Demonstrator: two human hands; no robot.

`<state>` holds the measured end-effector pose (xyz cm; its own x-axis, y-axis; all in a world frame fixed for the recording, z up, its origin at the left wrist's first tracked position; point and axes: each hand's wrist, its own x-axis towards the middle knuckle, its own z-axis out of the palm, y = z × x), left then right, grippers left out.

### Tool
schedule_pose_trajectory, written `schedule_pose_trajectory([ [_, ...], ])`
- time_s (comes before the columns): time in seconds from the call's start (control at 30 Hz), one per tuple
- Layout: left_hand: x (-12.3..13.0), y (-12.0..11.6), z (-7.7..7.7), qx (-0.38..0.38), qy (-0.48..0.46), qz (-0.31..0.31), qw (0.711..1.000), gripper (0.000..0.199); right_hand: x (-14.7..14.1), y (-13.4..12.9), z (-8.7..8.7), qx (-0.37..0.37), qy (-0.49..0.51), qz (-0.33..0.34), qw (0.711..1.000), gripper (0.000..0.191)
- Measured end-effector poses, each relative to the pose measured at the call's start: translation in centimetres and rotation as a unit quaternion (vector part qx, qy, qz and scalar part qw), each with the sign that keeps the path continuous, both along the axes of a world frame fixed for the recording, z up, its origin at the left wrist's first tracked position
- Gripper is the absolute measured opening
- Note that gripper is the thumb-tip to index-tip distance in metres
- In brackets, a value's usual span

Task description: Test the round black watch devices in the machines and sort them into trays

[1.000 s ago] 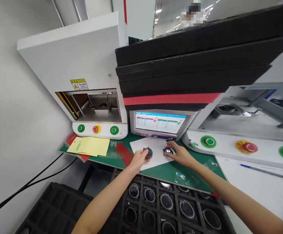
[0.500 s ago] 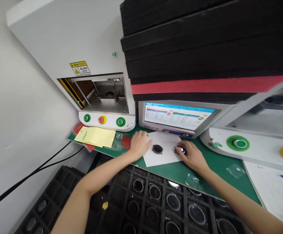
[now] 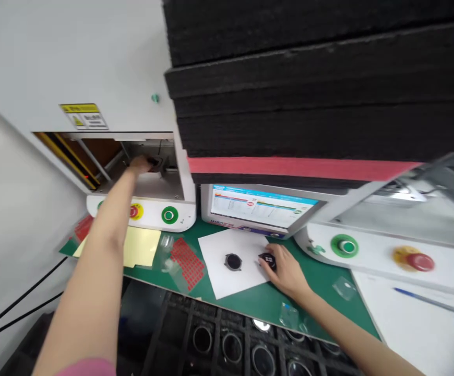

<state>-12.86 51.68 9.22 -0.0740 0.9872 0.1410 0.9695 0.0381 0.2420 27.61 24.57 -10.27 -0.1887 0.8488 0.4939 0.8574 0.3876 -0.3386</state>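
And here's the left hand (image 3: 140,164), far over to the left, deep in the bay of the tall white metal press (image 3: 129,78), right at the dark fixture (image 3: 156,162) on its floor; blurred and half hidden, so whether those fingers grip anything, I cannot tell. Look right and nearer: the right hand (image 3: 286,270) has thumb and fingertips clamped around a round black watch with lit white digits (image 3: 268,259), at the right side of the white paper sheet (image 3: 221,282). And between the two hands, the key piece of the layout, I'd judge: a round black watch case with short lugs (image 3: 233,262), untouched, flat on the sheet, its lug-to-lug axis running roughly left to right. It sits just left of the right hand, easily the nearer one, and well apart from the left, to that hand's right and near side.
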Motion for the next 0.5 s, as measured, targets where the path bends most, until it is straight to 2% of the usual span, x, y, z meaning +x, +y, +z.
schedule_pose_trajectory([
  [0.17, -0.9, 2.3, 0.6, 0.03, 0.017, -0.12, 0.992, 0.033, 0.2, 0.4, -0.3, -0.021, -0.017, -0.019, 0.999, 0.024],
  [0.27, -0.8, 1.1, 0.4, 0.087, 0.022, -0.142, 0.986, 0.036, 0.2, 0.5, -0.4, -0.033, -0.02, -0.021, 0.999, 0.024],
  [0.3, -0.7, -0.2, 0.1, 0.104, 0.027, -0.14, 0.984, 0.037, 0.2, 0.5, -0.4, -0.038, -0.019, -0.02, 0.999, 0.025],
  [0.37, -0.4, -4.2, -0.9, 0.131, 0.018, -0.137, 0.982, 0.039, 0.3, 0.4, -0.5, -0.045, -0.013, -0.019, 0.999, 0.026],
  [0.4, -0.2, -7.0, -1.7, 0.138, 0.016, -0.14, 0.98, 0.04, 0.3, 0.3, -0.5, -0.047, -0.008, -0.019, 0.999, 0.027],
  [0.43, 0.2, -10.0, -2.7, 0.156, -0.039, -0.162, 0.974, 0.04, 0.4, 0.3, -0.6, -0.048, -0.002, -0.019, 0.999, 0.029],
  [0.5, 1.2, -16.4, -5.1, 0.135, -0.035, -0.191, 0.972, 0.039, 0.3, 0.3, -0.7, -0.047, 0.008, -0.015, 0.999, 0.031],
])
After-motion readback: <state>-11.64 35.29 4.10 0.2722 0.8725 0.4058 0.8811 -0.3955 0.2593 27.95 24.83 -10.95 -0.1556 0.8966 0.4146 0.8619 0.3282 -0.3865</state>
